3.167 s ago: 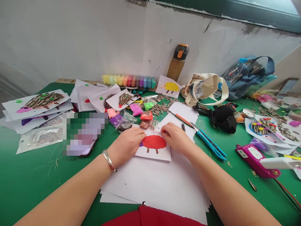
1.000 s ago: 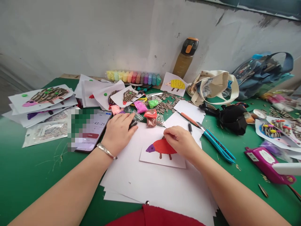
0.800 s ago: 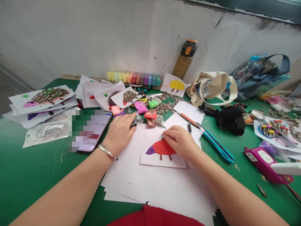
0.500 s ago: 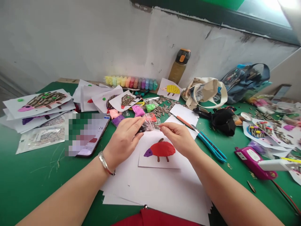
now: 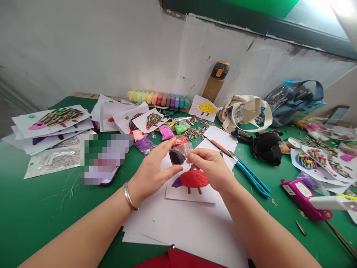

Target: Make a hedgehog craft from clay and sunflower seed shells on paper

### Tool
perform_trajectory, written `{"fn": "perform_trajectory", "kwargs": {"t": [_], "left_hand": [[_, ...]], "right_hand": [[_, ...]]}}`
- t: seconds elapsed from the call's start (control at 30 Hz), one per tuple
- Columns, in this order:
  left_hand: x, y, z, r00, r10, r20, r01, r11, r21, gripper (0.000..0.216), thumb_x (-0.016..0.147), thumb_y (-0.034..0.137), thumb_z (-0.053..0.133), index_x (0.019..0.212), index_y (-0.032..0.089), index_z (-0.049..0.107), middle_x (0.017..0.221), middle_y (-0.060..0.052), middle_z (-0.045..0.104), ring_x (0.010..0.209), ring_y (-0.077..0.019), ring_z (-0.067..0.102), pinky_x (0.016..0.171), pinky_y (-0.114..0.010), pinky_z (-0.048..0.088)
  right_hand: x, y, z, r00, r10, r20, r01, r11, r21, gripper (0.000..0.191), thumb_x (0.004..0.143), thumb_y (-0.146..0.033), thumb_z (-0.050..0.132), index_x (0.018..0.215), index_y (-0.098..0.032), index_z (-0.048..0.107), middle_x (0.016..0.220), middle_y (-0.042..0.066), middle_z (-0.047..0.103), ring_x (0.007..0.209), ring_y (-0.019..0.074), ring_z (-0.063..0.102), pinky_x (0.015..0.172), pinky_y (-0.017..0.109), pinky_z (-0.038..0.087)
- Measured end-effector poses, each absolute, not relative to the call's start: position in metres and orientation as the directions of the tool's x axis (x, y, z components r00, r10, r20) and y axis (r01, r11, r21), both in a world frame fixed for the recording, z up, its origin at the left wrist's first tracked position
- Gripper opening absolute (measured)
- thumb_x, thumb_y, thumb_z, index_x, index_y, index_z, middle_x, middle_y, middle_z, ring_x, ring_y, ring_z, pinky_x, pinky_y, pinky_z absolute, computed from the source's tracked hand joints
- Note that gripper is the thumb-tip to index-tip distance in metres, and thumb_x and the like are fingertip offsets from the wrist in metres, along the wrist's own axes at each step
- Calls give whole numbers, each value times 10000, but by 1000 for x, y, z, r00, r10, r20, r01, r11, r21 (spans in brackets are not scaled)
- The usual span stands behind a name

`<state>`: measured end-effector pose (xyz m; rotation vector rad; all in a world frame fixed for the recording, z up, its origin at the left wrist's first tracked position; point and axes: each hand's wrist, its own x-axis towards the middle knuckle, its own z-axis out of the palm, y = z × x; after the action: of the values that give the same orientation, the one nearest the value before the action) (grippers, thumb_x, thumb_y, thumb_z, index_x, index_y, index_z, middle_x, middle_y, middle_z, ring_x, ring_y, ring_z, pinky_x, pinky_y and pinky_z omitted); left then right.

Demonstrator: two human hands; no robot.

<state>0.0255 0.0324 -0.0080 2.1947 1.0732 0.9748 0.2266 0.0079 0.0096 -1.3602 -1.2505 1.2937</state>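
A small clear bag of dark brown clay (image 5: 177, 157) is held up over the sheets between my two hands. My left hand (image 5: 149, 173) has its thumb below and its fingers above the bag, curled about its left side. At the bag's right edge, my right hand (image 5: 213, 167) pinches the clear plastic between thumb and forefinger. Just beneath lies a white card (image 5: 178, 194) bearing a red clay hedgehog (image 5: 195, 179) with a purple head and brown legs; the hands partly cover it. Under the card are large white sheets (image 5: 178, 223).
Left are a phone (image 5: 111, 176) and stacked hedgehog cards (image 5: 25, 124). Behind lie clay bags (image 5: 166, 133), sunflower seeds (image 5: 195, 130) and a bottle (image 5: 214, 83). A blue cutter (image 5: 252, 176), black pouch (image 5: 267, 147) and magenta glue gun (image 5: 302, 199) lie to the right.
The bag of dark clay, mostly hidden behind my left hand before, now shows between both hands. My left hand has opened its thumb and fingers wider; my right has moved in to the bag's edge.
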Motion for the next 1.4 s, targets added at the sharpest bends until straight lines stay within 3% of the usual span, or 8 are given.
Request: {"fn": "perform_trajectory", "kwargs": {"t": [0.13,0.33,0.47,0.63,0.8,1.03,1.27,1.4], "left_hand": [[28,32,-4,388,902,190,465,-370,804,592,859,345,672,1415,257,488,1236,-42,682,1100,-219,653,942,-383,555],[31,27,0,453,875,171,396,-369,841,528,815,385,715,1305,232,592,1361,-71,614,1247,-261,568,1075,-428,452],[31,28,4,513,856,67,316,-260,912,213,842,339,678,995,195,713,1043,-44,723,958,-205,664,841,-313,541],[30,30,12,539,839,-72,228,-63,972,156,821,303,677,770,156,659,684,22,599,624,-107,531,575,-226,441],[29,31,17,601,790,-120,142,42,989,126,812,254,679,765,144,639,700,22,583,640,-94,504,591,-218,417],[26,32,17,658,736,-162,60,163,985,125,799,260,707,808,144,664,716,15,593,641,-92,516,590,-217,428],[28,32,16,611,765,-205,136,154,979,190,788,322,738,793,144,669,718,14,621,638,-93,534,581,-210,426],[27,32,17,615,751,-238,111,217,970,182,811,306,724,850,135,672,732,13,634,649,-83,544,589,-188,431]], "right_hand": [[227,5,6,-57,978,-200,32,-199,-980,166,793,-335,680,753,-175,687,680,-13,580,632,112,475,593,257,369],[221,-1,4,-156,956,-247,-13,-252,-968,201,783,-348,714,728,-182,615,637,-41,531,556,91,435,523,237,339],[222,-2,3,-215,948,-234,-88,-257,-962,259,771,-407,750,746,-177,633,637,-34,560,564,93,463,537,236,368],[226,1,0,-288,915,-284,-264,-361,-895,271,747,-404,780,729,-173,639,627,-13,597,559,99,496,539,237,380],[229,3,-2,-350,887,-303,-305,-413,-858,230,758,-354,777,738,-158,658,662,-2,607,576,94,510,558,234,395],[231,-1,7,-356,889,-289,-85,-339,-937,146,768,-259,746,776,-168,633,656,-18,605,550,92,502,511,226,402],[232,-2,6,-422,861,-283,3,-311,-950,204,803,-320,744,824,-174,603,667,-19,596,559,98,524,480,212,395],[235,1,3,-449,846,-288,-129,-380,-916,250,816,-376,744,817,-152,633,689,2,618,575,87,530,503,204,398]]}}
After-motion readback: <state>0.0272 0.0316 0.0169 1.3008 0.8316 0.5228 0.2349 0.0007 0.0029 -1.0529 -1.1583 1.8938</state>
